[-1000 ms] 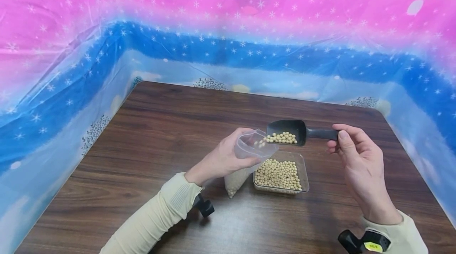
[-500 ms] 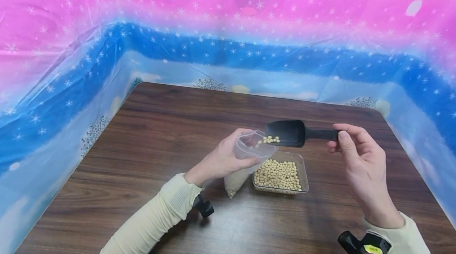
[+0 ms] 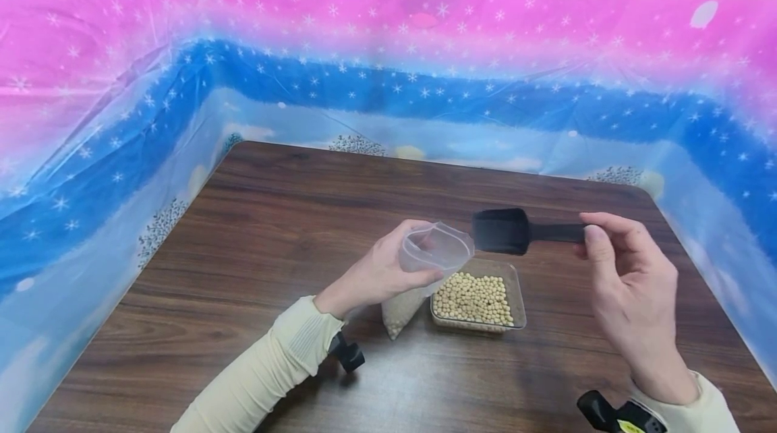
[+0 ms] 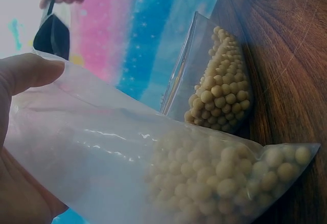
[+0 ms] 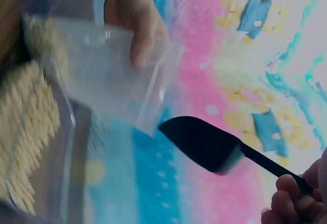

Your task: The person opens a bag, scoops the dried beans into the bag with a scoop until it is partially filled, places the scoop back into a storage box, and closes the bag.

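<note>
In the right hand (image 3: 634,288), pinched, an empty black scoop (image 3: 502,232), long axis nine-to-three; at its seven o'clock, a clear tub (image 3: 517,291) of soybeans (image 3: 473,298), nearer the left hand (image 3: 385,261), curled round a plastic bag (image 3: 434,254).

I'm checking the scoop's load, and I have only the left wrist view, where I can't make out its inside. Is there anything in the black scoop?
Observer: The head view shows the black scoop with nothing visible in it.
Operator: Its right-hand grip is cut off at my top edge. Where is it held?
Observer: In the head view, the right hand pinches the far end of the handle.
Operator: And the bag's mouth, which I can't see into?
Observer: The head view shows the clear plastic bag spread open at the top, in the left hand.
</note>
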Demonstrator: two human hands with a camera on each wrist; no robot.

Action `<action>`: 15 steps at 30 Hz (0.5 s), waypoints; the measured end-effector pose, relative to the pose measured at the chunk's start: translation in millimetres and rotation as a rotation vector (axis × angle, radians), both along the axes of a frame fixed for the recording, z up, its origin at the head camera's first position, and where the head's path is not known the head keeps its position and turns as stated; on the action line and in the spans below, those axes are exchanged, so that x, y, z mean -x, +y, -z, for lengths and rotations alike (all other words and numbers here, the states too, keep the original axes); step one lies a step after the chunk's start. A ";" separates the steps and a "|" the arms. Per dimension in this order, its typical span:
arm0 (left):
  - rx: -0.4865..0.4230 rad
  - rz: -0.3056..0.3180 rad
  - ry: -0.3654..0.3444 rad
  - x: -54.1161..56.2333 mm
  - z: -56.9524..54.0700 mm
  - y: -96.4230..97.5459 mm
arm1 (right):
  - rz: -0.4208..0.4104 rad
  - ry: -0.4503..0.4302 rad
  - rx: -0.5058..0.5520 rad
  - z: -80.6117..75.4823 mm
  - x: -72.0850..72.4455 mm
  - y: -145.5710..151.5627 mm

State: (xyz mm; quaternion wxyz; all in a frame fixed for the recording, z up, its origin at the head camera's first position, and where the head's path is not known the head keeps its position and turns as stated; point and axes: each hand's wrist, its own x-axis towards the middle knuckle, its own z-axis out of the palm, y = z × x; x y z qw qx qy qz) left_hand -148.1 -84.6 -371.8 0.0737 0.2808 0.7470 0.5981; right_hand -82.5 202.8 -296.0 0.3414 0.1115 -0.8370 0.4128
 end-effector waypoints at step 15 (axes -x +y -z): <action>0.009 -0.003 -0.006 -1.2 -0.2 -0.2 | -0.031 -0.043 -0.574 21.3 -3.2 -8.7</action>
